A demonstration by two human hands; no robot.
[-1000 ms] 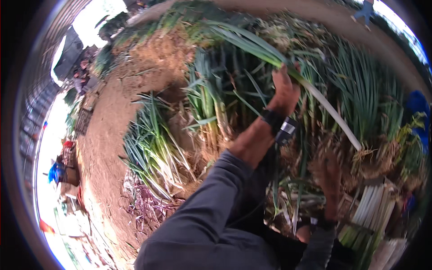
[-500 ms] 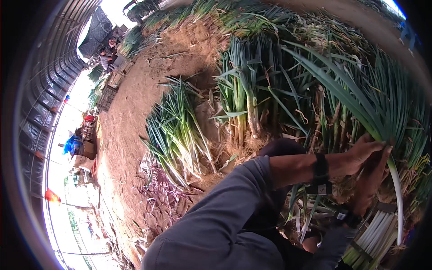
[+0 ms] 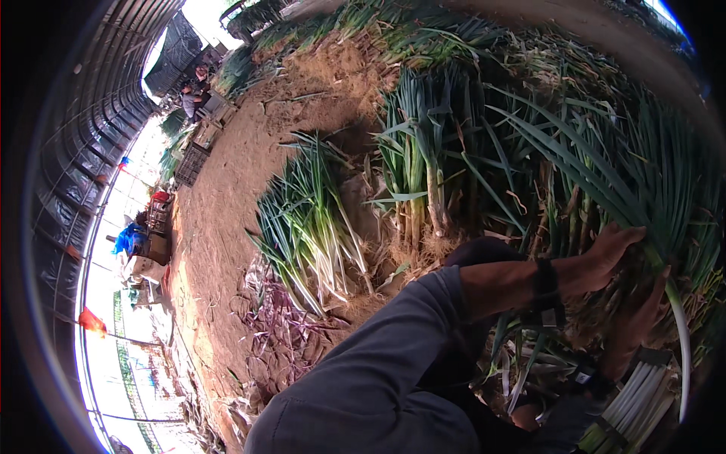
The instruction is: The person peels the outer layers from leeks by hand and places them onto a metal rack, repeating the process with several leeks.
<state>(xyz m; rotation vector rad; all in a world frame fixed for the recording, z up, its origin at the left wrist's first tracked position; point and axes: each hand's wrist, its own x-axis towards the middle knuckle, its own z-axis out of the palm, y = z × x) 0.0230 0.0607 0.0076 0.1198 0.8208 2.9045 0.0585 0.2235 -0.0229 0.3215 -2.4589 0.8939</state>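
Observation:
One long green onion (image 3: 683, 333) is held at the right, its dark leaves fanning up and left and its white stalk curving down. My left hand (image 3: 614, 253) is closed round its green neck. Just below, my right hand (image 3: 639, 321), dim and partly smeared, has a fingertip pressed on the stalk where white meets green; its other fingers are hard to make out. Beneath my right wrist lies a bundle of trimmed white stalks (image 3: 639, 397) with a dark band round it.
Rooted green onions (image 3: 431, 166) stand in a thick bank ahead of me. A loose bunch of cleaner ones (image 3: 314, 227) lies on the earth floor (image 3: 227, 219) to the left, beside purplish peelings (image 3: 283, 325). Farther off are a crate (image 3: 192, 164) and people (image 3: 193, 98).
My right hand has slid a little down the stalk from my left hand, opening a small gap between them. The whole view has shifted slightly.

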